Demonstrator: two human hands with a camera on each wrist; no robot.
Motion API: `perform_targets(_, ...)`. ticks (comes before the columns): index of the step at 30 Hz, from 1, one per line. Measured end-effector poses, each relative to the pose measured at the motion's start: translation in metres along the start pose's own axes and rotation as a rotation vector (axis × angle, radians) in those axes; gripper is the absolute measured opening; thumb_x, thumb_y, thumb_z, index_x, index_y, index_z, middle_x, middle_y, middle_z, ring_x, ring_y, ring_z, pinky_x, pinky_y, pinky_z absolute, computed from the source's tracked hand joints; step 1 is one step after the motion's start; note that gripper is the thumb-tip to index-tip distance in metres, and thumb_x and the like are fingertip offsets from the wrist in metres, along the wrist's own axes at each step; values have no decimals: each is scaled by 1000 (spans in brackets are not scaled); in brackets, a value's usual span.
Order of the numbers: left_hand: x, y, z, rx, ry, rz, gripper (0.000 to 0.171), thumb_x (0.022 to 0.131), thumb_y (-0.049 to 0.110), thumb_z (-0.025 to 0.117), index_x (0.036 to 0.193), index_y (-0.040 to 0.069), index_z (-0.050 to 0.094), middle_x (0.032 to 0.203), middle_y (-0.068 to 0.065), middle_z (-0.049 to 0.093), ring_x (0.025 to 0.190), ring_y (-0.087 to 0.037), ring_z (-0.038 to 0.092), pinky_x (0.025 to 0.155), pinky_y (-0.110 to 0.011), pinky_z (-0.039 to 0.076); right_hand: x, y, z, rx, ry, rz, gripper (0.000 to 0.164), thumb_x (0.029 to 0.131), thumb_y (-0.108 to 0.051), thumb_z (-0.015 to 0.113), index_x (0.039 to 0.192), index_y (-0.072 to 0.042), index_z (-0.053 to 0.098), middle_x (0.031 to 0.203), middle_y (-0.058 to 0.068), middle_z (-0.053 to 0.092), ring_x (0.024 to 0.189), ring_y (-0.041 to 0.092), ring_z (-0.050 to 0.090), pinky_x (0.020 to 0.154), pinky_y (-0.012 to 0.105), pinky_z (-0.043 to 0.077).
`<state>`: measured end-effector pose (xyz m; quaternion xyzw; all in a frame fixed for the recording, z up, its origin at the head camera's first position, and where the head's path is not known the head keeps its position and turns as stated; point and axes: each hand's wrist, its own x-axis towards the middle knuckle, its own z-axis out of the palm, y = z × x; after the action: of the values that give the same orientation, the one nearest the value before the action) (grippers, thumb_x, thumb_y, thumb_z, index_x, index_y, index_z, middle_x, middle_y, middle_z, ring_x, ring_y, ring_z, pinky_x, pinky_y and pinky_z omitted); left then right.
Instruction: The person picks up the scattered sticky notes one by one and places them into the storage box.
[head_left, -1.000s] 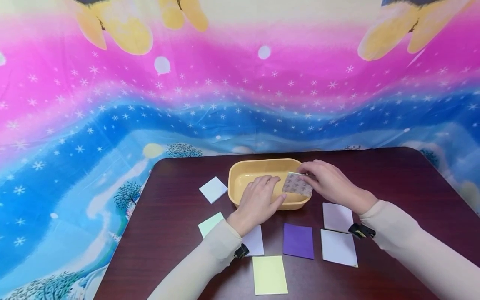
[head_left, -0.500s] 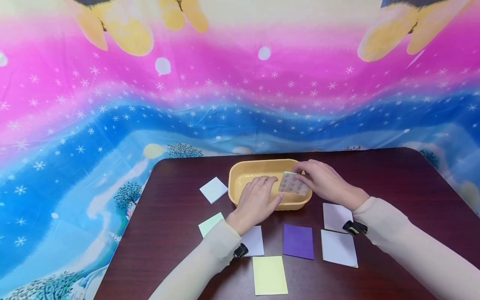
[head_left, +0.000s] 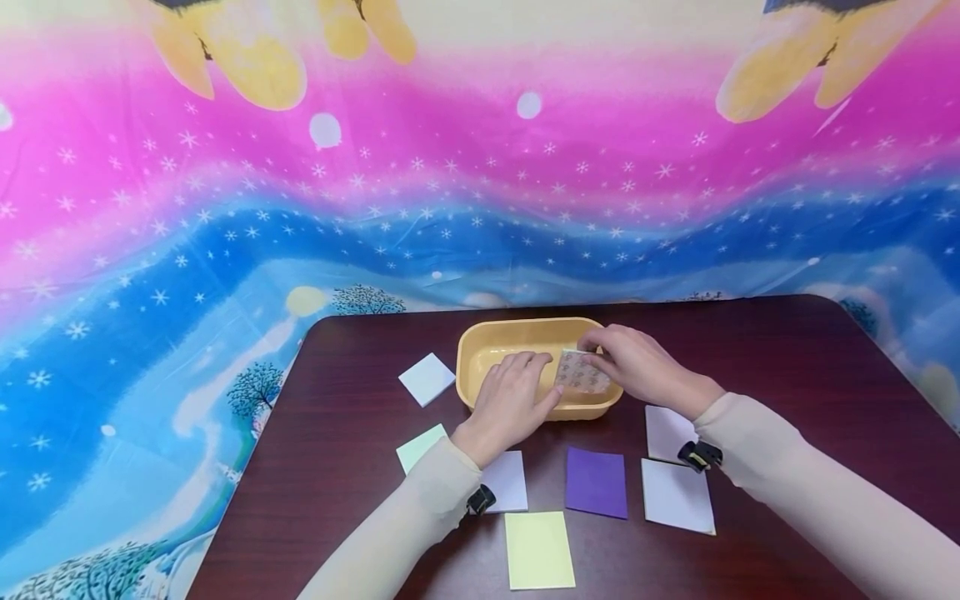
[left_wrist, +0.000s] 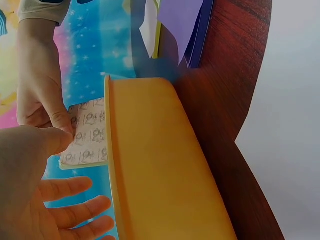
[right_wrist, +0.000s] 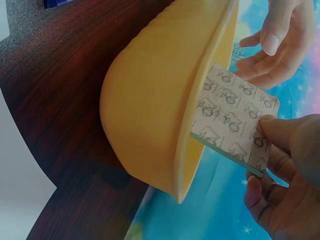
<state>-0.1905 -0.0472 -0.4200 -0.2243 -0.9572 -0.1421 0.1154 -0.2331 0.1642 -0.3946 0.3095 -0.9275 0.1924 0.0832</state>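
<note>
Pale pad (right_wrist: 232, 117), dark-printed and green-edged, is pinched by the right hand (head_left: 648, 367), left hand (head_left: 510, 404) spread.

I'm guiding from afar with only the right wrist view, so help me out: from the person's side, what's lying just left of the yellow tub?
Observer: The head view shows a whitish pad beside the left end of the tub.
Operator: Got it. Which pad lies nearest the person?
Observer: A pale yellow pad, at the bottom of the head view.
Operator: And is anything partly hidden by the left sleeve?
Observer: Yes, a mint green pad; its far corner shows beyond the sleeve.
</note>
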Motion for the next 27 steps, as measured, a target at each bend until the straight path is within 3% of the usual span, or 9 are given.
perform_targets(27, 5, -6, 3, 1, -16, -27, 52, 90, 46, 52, 129, 12, 56, 126, -5, 58, 116, -21, 52, 91, -37, 44, 7, 2, 14, 67, -59, -7, 8, 87, -16, 64, 93, -15, 70, 84, -5, 66, 73, 8, 57, 65, 33, 49)
